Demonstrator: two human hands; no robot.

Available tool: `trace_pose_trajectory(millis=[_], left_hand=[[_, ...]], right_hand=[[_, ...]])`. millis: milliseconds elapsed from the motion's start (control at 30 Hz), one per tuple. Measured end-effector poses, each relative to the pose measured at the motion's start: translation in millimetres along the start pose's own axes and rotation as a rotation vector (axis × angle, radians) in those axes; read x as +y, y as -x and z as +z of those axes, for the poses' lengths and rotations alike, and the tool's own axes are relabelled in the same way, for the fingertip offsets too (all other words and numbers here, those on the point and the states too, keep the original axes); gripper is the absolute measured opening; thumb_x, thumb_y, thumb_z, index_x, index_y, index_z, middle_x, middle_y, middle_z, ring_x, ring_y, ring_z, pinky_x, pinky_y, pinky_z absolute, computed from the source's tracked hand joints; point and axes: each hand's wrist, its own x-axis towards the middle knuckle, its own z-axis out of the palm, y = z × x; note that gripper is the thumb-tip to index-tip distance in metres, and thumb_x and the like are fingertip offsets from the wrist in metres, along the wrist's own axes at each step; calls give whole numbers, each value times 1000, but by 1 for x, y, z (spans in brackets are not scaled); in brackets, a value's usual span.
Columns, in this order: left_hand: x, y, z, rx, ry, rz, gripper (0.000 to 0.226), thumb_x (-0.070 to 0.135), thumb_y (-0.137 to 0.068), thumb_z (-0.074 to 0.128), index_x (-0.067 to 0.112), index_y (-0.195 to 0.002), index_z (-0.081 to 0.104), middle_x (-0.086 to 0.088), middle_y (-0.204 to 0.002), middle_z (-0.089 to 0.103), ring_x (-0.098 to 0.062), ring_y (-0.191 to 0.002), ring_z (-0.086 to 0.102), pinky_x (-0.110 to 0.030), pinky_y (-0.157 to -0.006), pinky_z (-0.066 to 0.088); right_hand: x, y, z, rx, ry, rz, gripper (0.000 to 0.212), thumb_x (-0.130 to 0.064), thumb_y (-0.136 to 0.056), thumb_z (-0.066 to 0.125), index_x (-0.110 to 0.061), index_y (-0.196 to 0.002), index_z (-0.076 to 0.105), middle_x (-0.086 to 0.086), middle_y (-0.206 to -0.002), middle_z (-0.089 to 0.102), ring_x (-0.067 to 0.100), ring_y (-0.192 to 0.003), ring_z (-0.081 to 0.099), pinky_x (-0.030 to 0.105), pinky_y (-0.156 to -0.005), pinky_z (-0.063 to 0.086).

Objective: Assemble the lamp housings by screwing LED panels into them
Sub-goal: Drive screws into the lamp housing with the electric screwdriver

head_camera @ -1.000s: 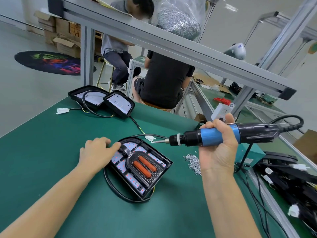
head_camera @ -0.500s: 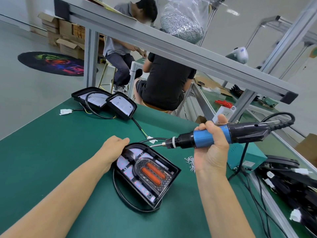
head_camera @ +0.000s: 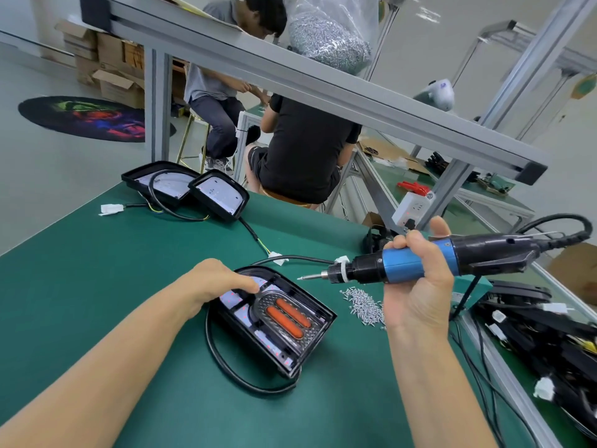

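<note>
Head view: left hand [head_camera: 217, 279] seemingly pressing lamp housing [head_camera: 274, 321], right hand [head_camera: 416, 286] gripping screwdriver [head_camera: 420, 258].

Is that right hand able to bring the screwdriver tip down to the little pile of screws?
Probably yes. The right hand holds the screwdriver just above the screws, with nothing between them on the mat.

My left hand [head_camera: 215, 279] palm down, fingers curled, forearm reaching in from lower left. My right hand [head_camera: 416, 287] raised, palm toward me, fingers wrapped in grip, thumb up, forearm near upright.
</note>
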Motion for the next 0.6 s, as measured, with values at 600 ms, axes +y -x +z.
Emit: trace_pose_trajectory(millis=[600], left_hand=[[-15,13,9,-134,572,253,70,1,-42,77,11,-109,60,-8,-90,71,-15,-69,68,-24,-59,54]], right_hand=[[-9,6,-17,-85,76,-4,42,0,-71,59,-19,-107,55,-3,-66,51,14,-64,53,27,-71,48]])
